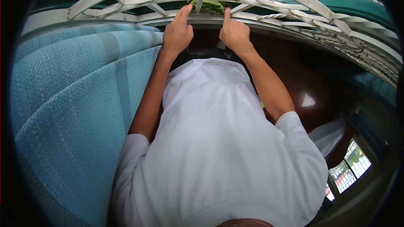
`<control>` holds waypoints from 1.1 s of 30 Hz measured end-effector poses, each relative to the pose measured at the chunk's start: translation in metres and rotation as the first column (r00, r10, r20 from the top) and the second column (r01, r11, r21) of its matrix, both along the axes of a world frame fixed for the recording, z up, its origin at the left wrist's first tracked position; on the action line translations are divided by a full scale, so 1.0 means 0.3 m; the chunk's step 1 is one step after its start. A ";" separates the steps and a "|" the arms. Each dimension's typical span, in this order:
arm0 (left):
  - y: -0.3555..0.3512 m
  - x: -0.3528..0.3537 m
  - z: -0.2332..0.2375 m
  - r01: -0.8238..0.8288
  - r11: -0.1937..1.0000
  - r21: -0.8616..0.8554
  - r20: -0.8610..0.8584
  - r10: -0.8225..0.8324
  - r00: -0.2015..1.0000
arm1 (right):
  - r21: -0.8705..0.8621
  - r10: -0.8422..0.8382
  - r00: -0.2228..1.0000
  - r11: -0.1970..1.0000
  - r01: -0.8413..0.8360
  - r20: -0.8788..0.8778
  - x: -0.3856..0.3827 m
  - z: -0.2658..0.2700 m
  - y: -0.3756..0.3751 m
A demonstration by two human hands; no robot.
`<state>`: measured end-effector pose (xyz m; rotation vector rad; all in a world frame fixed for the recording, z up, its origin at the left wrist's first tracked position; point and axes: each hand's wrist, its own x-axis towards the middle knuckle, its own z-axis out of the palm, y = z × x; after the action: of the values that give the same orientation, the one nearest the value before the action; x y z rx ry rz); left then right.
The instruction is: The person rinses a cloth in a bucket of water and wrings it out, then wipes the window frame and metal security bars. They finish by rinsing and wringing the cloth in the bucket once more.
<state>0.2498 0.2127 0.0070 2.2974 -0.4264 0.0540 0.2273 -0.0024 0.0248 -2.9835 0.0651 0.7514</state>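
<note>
A crumpled green cloth (209, 7) lies among the bars of the white metal grille (147, 1) at the top centre. My left hand (178, 33) reaches up to the cloth's left end, its index finger stretched out and the thumb beside it. At the right end, my right hand (234, 33) has its index finger extended against the cloth, with the other fingers curled. Whether either hand pinches the fabric cannot be made out. Part of the cloth is hidden behind a grille bar.
A blue curtain (80, 84) hangs along the left side, close to my left arm. Dark glossy brown furniture (294, 84) stands on the right. Further back at the lower right is a barred window (350, 168). A green ledge (357, 6) runs outside the grille.
</note>
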 end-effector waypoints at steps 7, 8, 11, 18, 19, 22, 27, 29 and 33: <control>-0.065 0.012 0.072 0.022 0.910 0.413 -0.185 0.060 0.981 | 0.595 -0.116 0.991 0.802 0.049 0.074 0.106 -0.076 0.018; -0.054 0.001 0.062 -0.045 0.901 0.431 -0.181 0.136 0.974 | 0.602 -0.100 0.988 0.799 0.007 0.121 0.113 -0.097 0.067; 0.007 0.001 0.060 -0.102 0.893 0.438 -0.155 0.186 0.970 | 0.517 -0.097 0.983 0.856 0.001 0.158 0.152 -0.074 0.123; 0.040 0.084 -0.074 -0.005 0.983 0.186 0.001 0.005 1.000 | 0.048 -0.096 0.982 0.995 0.089 0.162 0.071 0.037 0.003; 0.031 0.094 -0.061 0.002 0.982 0.188 -0.040 0.006 0.999 | 0.101 -0.108 0.975 0.991 0.089 0.195 0.074 0.026 0.011; 0.031 0.084 -0.043 0.012 0.985 0.170 -0.164 0.017 0.986 | 0.297 -0.096 0.973 0.954 0.031 0.208 0.151 -0.023 0.095; 0.008 0.040 -0.085 -0.183 0.982 -0.051 -0.417 0.145 0.897 | 0.349 -0.158 0.964 0.934 0.075 0.215 0.144 -0.003 0.106; 0.001 0.050 -0.073 -0.165 0.978 -0.130 -0.223 0.133 0.966 | 0.158 -0.141 0.975 0.981 0.114 0.171 0.107 0.031 0.068; 0.012 0.056 -0.032 -0.219 0.945 -0.243 -0.429 0.098 0.898 | 0.259 -0.295 0.936 0.935 0.242 0.191 0.079 -0.021 0.055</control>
<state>0.2667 0.2161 -0.0025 1.9800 -0.0047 -0.2699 0.2510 0.0140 0.0184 -2.7350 0.3439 0.3553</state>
